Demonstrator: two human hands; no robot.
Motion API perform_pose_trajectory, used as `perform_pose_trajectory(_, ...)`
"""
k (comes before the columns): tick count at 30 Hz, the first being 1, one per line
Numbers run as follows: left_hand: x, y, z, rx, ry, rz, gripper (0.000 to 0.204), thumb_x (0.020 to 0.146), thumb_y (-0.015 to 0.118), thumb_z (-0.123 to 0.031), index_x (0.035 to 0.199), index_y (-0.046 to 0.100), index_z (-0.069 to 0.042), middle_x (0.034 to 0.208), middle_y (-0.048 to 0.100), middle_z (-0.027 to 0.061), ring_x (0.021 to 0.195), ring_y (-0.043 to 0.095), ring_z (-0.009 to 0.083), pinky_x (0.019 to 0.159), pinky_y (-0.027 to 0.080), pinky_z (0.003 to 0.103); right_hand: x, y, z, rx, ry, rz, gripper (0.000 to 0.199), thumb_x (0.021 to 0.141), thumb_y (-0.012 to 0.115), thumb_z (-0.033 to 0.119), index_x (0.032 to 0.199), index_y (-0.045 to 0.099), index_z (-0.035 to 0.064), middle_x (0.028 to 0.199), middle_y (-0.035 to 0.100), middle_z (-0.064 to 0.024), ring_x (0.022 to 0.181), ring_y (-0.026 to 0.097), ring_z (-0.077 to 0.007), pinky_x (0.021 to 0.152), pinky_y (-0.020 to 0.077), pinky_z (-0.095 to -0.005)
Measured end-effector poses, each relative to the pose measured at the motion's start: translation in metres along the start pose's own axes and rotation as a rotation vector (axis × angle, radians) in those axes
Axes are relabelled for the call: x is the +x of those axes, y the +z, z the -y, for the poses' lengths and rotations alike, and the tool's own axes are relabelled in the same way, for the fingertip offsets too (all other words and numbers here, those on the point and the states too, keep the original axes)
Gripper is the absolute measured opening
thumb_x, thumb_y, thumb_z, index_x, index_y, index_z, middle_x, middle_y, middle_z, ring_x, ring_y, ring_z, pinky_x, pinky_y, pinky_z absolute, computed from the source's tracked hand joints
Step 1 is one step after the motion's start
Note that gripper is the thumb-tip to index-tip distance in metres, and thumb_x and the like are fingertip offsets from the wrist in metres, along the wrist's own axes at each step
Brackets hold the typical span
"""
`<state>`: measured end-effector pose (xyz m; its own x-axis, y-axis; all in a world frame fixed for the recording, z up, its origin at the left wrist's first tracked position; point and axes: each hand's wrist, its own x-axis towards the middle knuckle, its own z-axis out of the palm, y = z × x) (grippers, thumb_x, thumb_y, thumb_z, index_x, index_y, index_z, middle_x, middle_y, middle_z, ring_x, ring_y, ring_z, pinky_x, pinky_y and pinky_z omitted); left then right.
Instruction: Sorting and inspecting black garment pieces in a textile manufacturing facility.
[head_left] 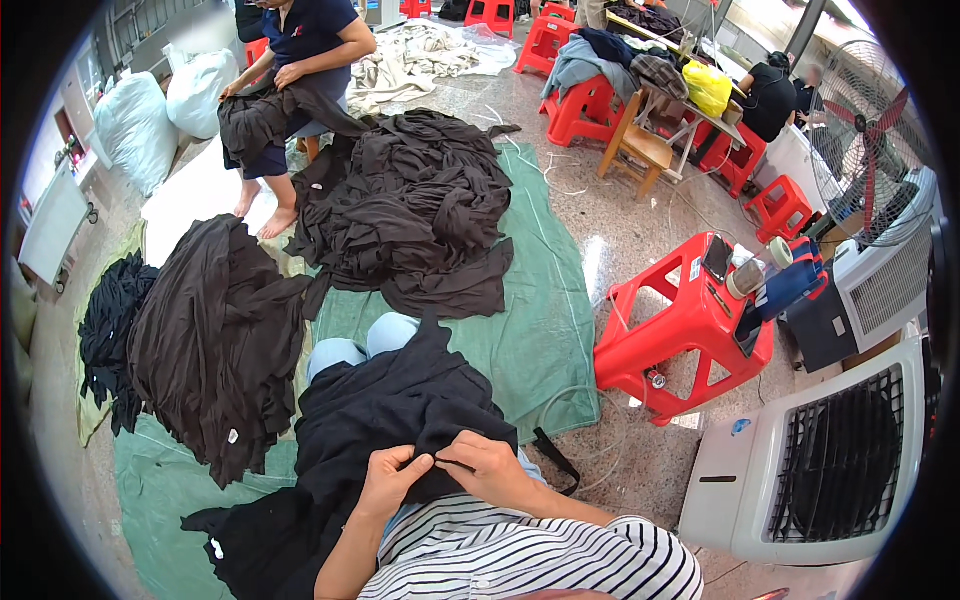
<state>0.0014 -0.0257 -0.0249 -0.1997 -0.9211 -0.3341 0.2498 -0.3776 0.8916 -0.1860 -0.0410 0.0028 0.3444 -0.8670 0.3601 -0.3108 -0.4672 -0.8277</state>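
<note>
Across my lap lies a black garment, its lower left part spread over the green sheet. My left hand pinches its edge between thumb and forefinger. Close beside it, almost touching, my right hand also grips the edge in closed fingers. Whether anything small sits between the fingertips I cannot make out. A small white tag shows on the garment's trailing part.
A large dark brown fabric pile lies ahead, another brown heap and a black heap to the left. A person holding dark cloth stands beyond. Red stools and an air cooler stand at right.
</note>
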Motion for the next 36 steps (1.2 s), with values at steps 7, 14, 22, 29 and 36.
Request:
perform_pose_trajectory(7,-0.004,0.002,-0.002,0.238,0.108,-0.001,0.036,0.085,0.075,-0.009,0.061,0.049,-0.004,0.064,0.038,-0.0111,0.062,0.031,0.0007,0.051,0.023,0.022,-0.002,-0.006,0.000,0.026,0.012,0.047,0.017,0.075,0.070,-0.003,0.091,0.066,0.0003,0.082,0.060,-0.0100,0.072,0.064,-0.0279,0.062,0.0509,-0.0343)
perform_pose_trajectory(14,-0.004,0.009,-0.005,0.274,0.091,-0.048,0.037,0.085,0.072,-0.006,0.061,0.045,-0.003,0.062,0.034,-0.0107,0.061,0.030,0.0013,0.051,0.023,0.023,-0.004,-0.006,-0.005,0.024,-0.007,0.046,0.016,0.075,0.070,-0.003,0.090,0.066,0.0002,0.080,0.061,-0.0103,0.072,0.064,-0.0282,0.062,0.0509,-0.0346)
perform_pose_trajectory(22,-0.009,0.011,-0.001,0.393,0.300,-0.056,0.023,0.083,0.067,-0.001,0.069,0.050,0.002,0.064,0.039,-0.0043,0.061,0.034,0.0037,0.051,0.027,0.024,-0.012,-0.001,-0.003,0.123,0.134,-0.007,0.013,0.077,0.074,-0.004,0.089,0.069,-0.0019,0.080,0.064,-0.0070,0.070,0.063,-0.0174,0.060,0.0475,-0.0276)
perform_pose_trajectory(29,-0.008,0.018,0.013,0.186,0.172,-0.189,0.014,0.087,0.063,-0.010,0.084,0.063,0.003,0.073,0.057,-0.0045,0.070,0.049,0.0041,0.060,0.043,0.026,-0.015,0.014,-0.027,0.655,0.622,0.022,0.010,0.090,0.069,0.009,0.086,0.067,-0.0005,0.079,0.061,0.0046,0.075,0.052,-0.0028,0.067,0.0446,-0.0207)
perform_pose_trajectory(36,0.016,0.026,-0.026,-0.481,-0.068,-0.196,0.014,0.093,0.063,-0.013,0.090,0.068,-0.001,0.082,0.066,0.0006,0.070,0.061,0.0061,0.063,0.050,0.023,0.013,-0.005,-0.022,0.644,0.504,-0.051,0.059,0.092,0.067,0.017,0.142,0.038,0.0020,0.087,0.057,0.0018,0.075,0.051,-0.0039,0.069,0.0415,-0.0187)
